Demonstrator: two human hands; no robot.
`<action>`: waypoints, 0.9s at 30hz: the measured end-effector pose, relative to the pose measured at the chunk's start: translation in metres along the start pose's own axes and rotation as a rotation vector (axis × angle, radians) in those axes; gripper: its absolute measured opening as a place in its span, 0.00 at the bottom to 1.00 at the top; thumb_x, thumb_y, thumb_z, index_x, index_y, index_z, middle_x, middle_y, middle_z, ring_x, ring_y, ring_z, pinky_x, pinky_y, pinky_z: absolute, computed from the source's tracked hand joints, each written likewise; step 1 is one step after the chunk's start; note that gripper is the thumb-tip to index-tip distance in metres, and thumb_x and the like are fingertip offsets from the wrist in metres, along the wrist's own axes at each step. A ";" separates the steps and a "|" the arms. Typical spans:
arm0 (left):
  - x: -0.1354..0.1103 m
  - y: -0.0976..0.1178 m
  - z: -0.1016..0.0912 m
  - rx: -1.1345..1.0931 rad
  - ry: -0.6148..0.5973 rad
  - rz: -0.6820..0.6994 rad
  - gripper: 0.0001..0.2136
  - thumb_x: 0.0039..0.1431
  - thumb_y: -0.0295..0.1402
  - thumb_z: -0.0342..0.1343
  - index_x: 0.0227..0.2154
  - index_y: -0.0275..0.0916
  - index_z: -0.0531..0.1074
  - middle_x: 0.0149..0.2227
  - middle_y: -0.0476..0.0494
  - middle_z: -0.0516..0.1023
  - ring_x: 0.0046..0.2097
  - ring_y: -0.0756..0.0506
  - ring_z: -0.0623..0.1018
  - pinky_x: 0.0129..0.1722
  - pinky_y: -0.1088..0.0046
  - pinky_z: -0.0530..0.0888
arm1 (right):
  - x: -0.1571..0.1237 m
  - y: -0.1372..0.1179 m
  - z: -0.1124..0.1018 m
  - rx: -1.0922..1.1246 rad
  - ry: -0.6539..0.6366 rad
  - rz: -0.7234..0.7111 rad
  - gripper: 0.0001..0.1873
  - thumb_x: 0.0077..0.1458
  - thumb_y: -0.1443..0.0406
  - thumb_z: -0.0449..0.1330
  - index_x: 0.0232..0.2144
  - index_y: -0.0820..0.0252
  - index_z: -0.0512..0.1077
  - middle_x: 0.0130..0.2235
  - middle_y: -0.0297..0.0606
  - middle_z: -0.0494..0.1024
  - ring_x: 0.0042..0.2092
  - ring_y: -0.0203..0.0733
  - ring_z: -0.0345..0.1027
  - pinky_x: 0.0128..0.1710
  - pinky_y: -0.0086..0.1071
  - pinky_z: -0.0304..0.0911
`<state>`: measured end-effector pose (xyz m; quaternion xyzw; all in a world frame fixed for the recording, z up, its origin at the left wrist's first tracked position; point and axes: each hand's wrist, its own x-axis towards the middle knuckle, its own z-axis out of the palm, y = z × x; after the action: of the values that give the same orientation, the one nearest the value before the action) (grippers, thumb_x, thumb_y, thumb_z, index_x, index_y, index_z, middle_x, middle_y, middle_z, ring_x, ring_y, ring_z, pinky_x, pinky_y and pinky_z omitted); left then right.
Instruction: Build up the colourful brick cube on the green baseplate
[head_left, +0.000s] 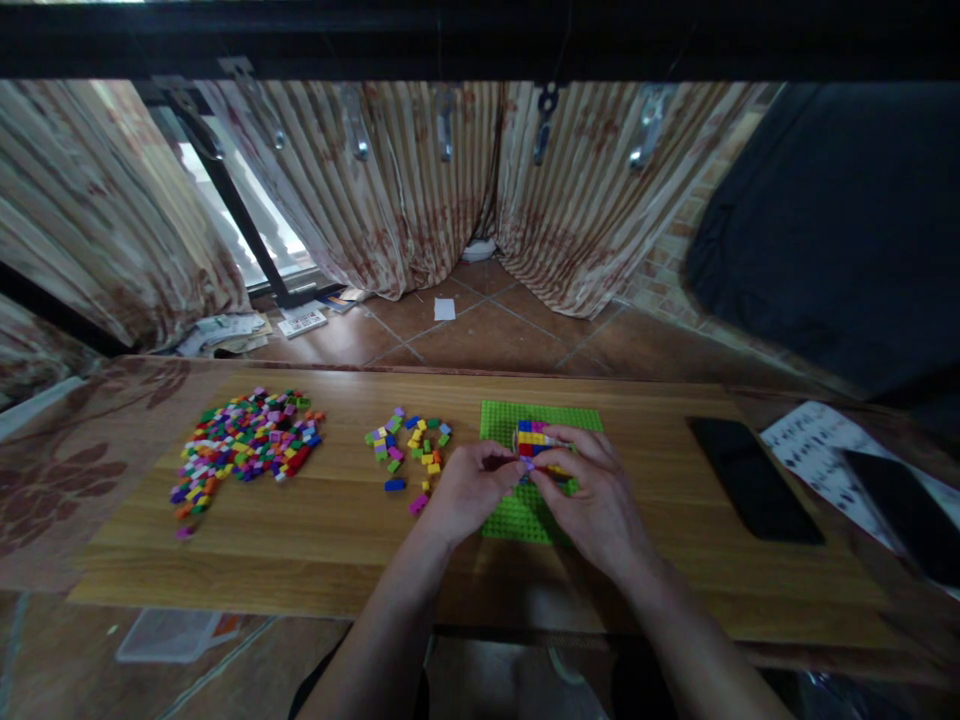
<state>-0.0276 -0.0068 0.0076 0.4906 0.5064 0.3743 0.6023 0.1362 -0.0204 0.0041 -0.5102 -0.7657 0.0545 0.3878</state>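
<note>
On the green studded baseplate stands a small block of toy bricks in rows of yellow, red, blue and purple. My left hand comes in from the left, its thumb and fingers pinched together at the near side of that block. From the right, my right hand reaches over the plate, with curled fingers at the block's right and near sides. A light purple brick shows between the fingertips of both hands. My fingers cover part of the block.
A large heap of mixed bricks lies at the table's left. Several loose bricks are spread between heap and baseplate. To the right are a dark flat phone-like slab, a printed sheet and another dark device. A black bar crosses above.
</note>
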 end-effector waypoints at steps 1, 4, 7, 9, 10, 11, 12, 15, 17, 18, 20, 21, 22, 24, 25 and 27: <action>0.000 0.000 0.000 -0.009 0.008 -0.004 0.08 0.48 0.36 0.60 0.24 0.36 0.72 0.20 0.53 0.69 0.22 0.54 0.65 0.23 0.77 0.61 | 0.000 0.000 0.000 0.009 -0.003 0.009 0.04 0.54 0.66 0.62 0.30 0.52 0.76 0.47 0.38 0.76 0.48 0.49 0.68 0.46 0.48 0.66; 0.000 0.000 0.002 -0.010 0.024 -0.008 0.07 0.48 0.35 0.60 0.24 0.36 0.72 0.20 0.53 0.69 0.22 0.53 0.66 0.23 0.77 0.60 | 0.001 -0.001 -0.001 0.055 -0.011 0.061 0.03 0.54 0.65 0.62 0.30 0.51 0.76 0.46 0.39 0.76 0.48 0.49 0.68 0.47 0.48 0.66; 0.000 0.000 0.006 0.012 0.063 0.009 0.06 0.48 0.35 0.59 0.25 0.36 0.73 0.19 0.53 0.69 0.22 0.53 0.66 0.23 0.77 0.61 | 0.002 0.000 -0.002 0.148 -0.009 0.139 0.01 0.53 0.64 0.63 0.30 0.51 0.76 0.46 0.39 0.76 0.48 0.48 0.69 0.49 0.48 0.65; 0.000 0.001 0.008 0.029 0.080 0.018 0.06 0.49 0.34 0.59 0.25 0.37 0.72 0.19 0.53 0.69 0.21 0.53 0.66 0.23 0.77 0.62 | 0.003 0.002 -0.002 0.204 0.009 0.185 0.02 0.53 0.63 0.63 0.31 0.52 0.76 0.46 0.39 0.75 0.48 0.48 0.70 0.50 0.47 0.65; 0.000 0.001 0.010 0.033 0.083 0.017 0.06 0.49 0.34 0.58 0.25 0.37 0.72 0.18 0.53 0.69 0.21 0.53 0.67 0.23 0.77 0.62 | 0.003 0.002 -0.002 0.217 0.025 0.204 0.03 0.52 0.62 0.64 0.32 0.52 0.76 0.45 0.39 0.75 0.48 0.48 0.70 0.50 0.48 0.64; 0.001 0.002 0.011 0.033 0.085 0.011 0.06 0.49 0.34 0.58 0.25 0.37 0.72 0.18 0.54 0.69 0.21 0.53 0.67 0.23 0.77 0.63 | 0.003 0.003 0.000 0.218 0.045 0.221 0.03 0.52 0.62 0.64 0.32 0.52 0.76 0.45 0.39 0.75 0.48 0.48 0.70 0.51 0.48 0.64; 0.001 0.002 0.012 0.030 0.088 0.004 0.06 0.49 0.34 0.58 0.25 0.37 0.71 0.18 0.54 0.69 0.21 0.53 0.67 0.23 0.77 0.63 | 0.003 0.004 0.001 0.209 0.064 0.235 0.03 0.52 0.63 0.64 0.32 0.53 0.76 0.45 0.39 0.75 0.48 0.48 0.70 0.51 0.49 0.64; 0.001 0.004 0.015 0.003 0.099 -0.023 0.05 0.49 0.33 0.58 0.25 0.37 0.71 0.17 0.54 0.69 0.20 0.53 0.67 0.22 0.77 0.63 | 0.002 0.005 0.006 0.186 0.098 0.269 0.03 0.50 0.64 0.64 0.31 0.54 0.75 0.45 0.40 0.74 0.48 0.49 0.69 0.51 0.50 0.63; 0.001 0.004 0.016 -0.020 0.097 -0.044 0.04 0.49 0.32 0.58 0.25 0.37 0.71 0.17 0.54 0.69 0.20 0.53 0.67 0.22 0.77 0.62 | 0.002 0.006 0.008 0.198 0.097 0.285 0.04 0.49 0.65 0.64 0.32 0.54 0.75 0.45 0.40 0.74 0.48 0.48 0.68 0.51 0.49 0.63; 0.001 0.004 0.016 -0.029 0.097 -0.053 0.04 0.49 0.32 0.58 0.25 0.37 0.71 0.17 0.54 0.69 0.20 0.53 0.67 0.22 0.78 0.62 | 0.002 0.005 0.009 0.208 0.095 0.291 0.04 0.49 0.65 0.65 0.32 0.54 0.75 0.45 0.40 0.74 0.48 0.48 0.68 0.51 0.49 0.63; 0.002 0.004 0.017 -0.042 0.105 -0.062 0.04 0.48 0.32 0.59 0.25 0.37 0.71 0.18 0.54 0.69 0.20 0.53 0.67 0.21 0.78 0.63 | 0.003 0.004 0.009 0.225 0.095 0.300 0.05 0.49 0.66 0.64 0.32 0.54 0.75 0.45 0.41 0.73 0.48 0.48 0.68 0.51 0.48 0.63; 0.002 0.004 0.017 -0.048 0.111 -0.062 0.04 0.48 0.32 0.59 0.25 0.37 0.71 0.18 0.54 0.69 0.20 0.53 0.67 0.21 0.78 0.63 | 0.003 0.003 0.008 0.229 0.096 0.302 0.04 0.49 0.66 0.64 0.32 0.54 0.75 0.45 0.41 0.73 0.48 0.48 0.68 0.51 0.48 0.63; 0.003 0.003 0.018 -0.055 0.120 -0.060 0.04 0.48 0.32 0.59 0.25 0.37 0.70 0.18 0.55 0.69 0.20 0.53 0.67 0.21 0.78 0.63 | 0.004 0.002 0.008 0.232 0.097 0.303 0.04 0.50 0.66 0.63 0.31 0.54 0.75 0.45 0.40 0.73 0.48 0.48 0.68 0.51 0.48 0.63; 0.003 0.003 0.020 -0.073 0.128 -0.059 0.04 0.48 0.32 0.59 0.25 0.37 0.70 0.18 0.55 0.69 0.20 0.53 0.67 0.21 0.78 0.64 | 0.005 -0.001 0.007 0.240 0.098 0.303 0.04 0.50 0.67 0.62 0.31 0.54 0.75 0.45 0.40 0.73 0.48 0.48 0.68 0.51 0.48 0.62; 0.003 0.003 0.021 -0.080 0.128 -0.060 0.04 0.47 0.32 0.58 0.25 0.37 0.70 0.18 0.55 0.69 0.19 0.54 0.67 0.21 0.78 0.65 | 0.006 -0.003 0.006 0.246 0.095 0.302 0.04 0.50 0.67 0.62 0.31 0.55 0.75 0.44 0.41 0.73 0.48 0.47 0.68 0.51 0.48 0.62; 0.002 0.002 0.022 -0.085 0.124 -0.060 0.05 0.47 0.32 0.59 0.25 0.37 0.70 0.18 0.55 0.69 0.19 0.54 0.67 0.21 0.78 0.65 | 0.006 -0.003 0.005 0.265 0.086 0.300 0.04 0.50 0.67 0.62 0.32 0.55 0.75 0.44 0.41 0.74 0.48 0.47 0.68 0.51 0.47 0.62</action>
<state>-0.0051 -0.0089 0.0096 0.4251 0.5410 0.4069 0.6009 0.1296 -0.0151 0.0051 -0.5650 -0.6498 0.1901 0.4715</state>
